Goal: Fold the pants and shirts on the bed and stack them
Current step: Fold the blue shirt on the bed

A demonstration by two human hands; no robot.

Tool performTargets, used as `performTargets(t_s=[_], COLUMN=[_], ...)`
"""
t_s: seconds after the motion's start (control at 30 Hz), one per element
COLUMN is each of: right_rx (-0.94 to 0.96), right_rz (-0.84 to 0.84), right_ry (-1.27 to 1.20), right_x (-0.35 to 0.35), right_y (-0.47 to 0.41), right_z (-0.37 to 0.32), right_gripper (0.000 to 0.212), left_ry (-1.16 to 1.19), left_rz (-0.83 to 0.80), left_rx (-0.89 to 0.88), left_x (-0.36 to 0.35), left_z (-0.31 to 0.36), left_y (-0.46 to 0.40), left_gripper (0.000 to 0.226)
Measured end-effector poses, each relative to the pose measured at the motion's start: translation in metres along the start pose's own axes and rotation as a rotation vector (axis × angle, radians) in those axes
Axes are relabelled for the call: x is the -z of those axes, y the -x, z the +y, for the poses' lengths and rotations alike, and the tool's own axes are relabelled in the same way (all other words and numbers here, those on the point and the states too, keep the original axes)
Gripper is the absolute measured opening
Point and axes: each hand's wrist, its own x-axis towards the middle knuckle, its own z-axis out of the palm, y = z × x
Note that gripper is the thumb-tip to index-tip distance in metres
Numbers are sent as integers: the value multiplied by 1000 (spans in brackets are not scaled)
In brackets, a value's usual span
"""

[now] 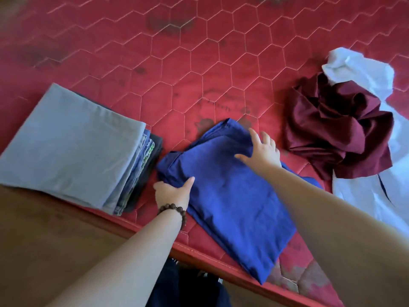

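A blue garment (230, 196) lies partly folded on the red mattress (199, 63), near its front edge. My left hand (172, 191), with a bead bracelet on the wrist, grips the garment's left edge, thumb on top. My right hand (262, 149) rests on its far right part with the fingers spread. To the left stands a stack of folded clothes (73, 147) topped by a grey piece. At the right lie a crumpled maroon garment (336, 129) and a white garment (376, 169), both unfolded.
The mattress's front edge (199, 253) runs diagonally across the lower view, with brown floor (44, 240) below it. Dark stains mark the quilted surface toward the back. My dark trousers (188, 289) show at the bottom.
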Motion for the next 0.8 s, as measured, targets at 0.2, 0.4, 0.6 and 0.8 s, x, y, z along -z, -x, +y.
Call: performTargets(t_s=[0.2,0.4,0.6,0.8], right_rx=[-46,-53,-232,64], right_rz=[-74,16,178,405], right_ry=[9,-255,-331,130], right_x=[-4,6,23,10], right_y=[-20,-10,-9,-5], right_z=[-3,19,36,22], right_gripper=[47,26,38,59], left_ry=[-1,27,-57,-542], left_rz=[-30,-45,-128,-29], left_rx=[-42,-428,-726,-1138], left_x=[-10,-10,-35,-61], left_z=[18,78,167,135], left_y=[-22,-46,-70,-55], left_gripper=[58,24,41,60])
